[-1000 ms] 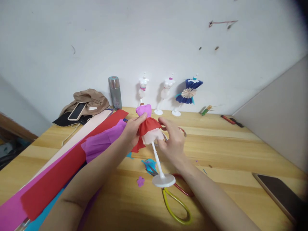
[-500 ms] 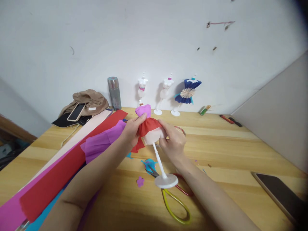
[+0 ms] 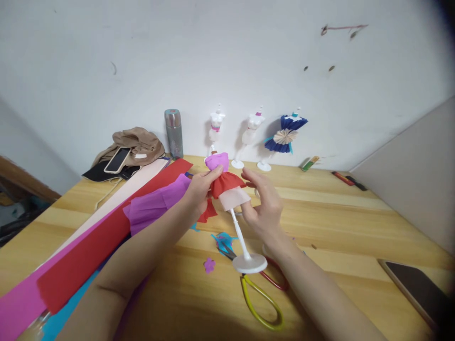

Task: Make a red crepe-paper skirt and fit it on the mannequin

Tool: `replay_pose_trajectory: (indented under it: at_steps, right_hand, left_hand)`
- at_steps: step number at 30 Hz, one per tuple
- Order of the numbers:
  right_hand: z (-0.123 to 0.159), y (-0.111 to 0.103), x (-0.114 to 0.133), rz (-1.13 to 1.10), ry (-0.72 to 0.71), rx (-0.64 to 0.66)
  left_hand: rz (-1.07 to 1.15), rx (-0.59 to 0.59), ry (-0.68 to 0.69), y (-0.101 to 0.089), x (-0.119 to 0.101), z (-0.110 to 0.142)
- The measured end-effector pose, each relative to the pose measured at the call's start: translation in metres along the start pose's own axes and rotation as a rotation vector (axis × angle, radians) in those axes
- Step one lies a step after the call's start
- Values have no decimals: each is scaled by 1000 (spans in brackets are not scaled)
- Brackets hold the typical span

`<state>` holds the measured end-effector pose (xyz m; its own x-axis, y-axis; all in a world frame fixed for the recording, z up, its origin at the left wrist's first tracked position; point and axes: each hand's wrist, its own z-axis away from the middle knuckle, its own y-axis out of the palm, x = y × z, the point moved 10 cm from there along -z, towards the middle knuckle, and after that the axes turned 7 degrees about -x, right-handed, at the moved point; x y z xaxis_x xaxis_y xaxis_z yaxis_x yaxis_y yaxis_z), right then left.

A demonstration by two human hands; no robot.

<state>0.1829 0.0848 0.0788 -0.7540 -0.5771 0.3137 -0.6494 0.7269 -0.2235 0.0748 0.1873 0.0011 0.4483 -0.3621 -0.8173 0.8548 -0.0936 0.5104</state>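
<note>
A miniature dress form (image 3: pixel 239 232) on a round white base is tilted above the table, its top leaning away to the left. It wears a purple paper bodice (image 3: pixel 217 162), a red gathered skirt (image 3: pixel 229 183) and a pale pink layer (image 3: pixel 234 197) beneath. My left hand (image 3: pixel 206 185) grips it at the waist, thumb in front. My right hand (image 3: pixel 265 203) is beside the skirt's right edge, fingers apart; the thumb is close to the pale layer, and whether it touches I cannot tell. Scissors (image 3: pixel 265 303) with yellow and red handles lie under the base.
Paper strips in red (image 3: pixel 88 255), purple (image 3: pixel 156 203) and blue lie at left. Behind stand a thermos (image 3: pixel 174 135), two plain dress forms (image 3: pixel 216 125) and one in a blue dress (image 3: pixel 285 135). A phone (image 3: pixel 415 289) lies right; purple flower cutout (image 3: pixel 209 265) in front.
My right hand has loosened from the skirt and its fingers have spread at the right side. My left hand still holds the waist. The whole view has shifted slightly.
</note>
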Motion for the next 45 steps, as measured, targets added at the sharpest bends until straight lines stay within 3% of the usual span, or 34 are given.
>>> replay_pose_trajectory:
  at_steps: [6,12,18,36,42,45]
  right_hand:
    - [2,8,-9,-31,105,71]
    - [5,14,-19,-63,226,114]
    - [3,19,-12,-22,272,204]
    - [-5,10,-4,53,171,137]
    - [-4,2,2,213,56,18]
    - [-5,-2,11,213,-18,-16]
  left_hand:
    - [-48,-60,21,-14,-7,-9]
    - [-24,69,-93,-7,-12,-11]
    - [4,117,-151,0,-4,-10]
    - [-23,149,-160,9,-5,-5]
    - [16,167,-228,19,0,8]
    - [65,105,-201,16,2,7]
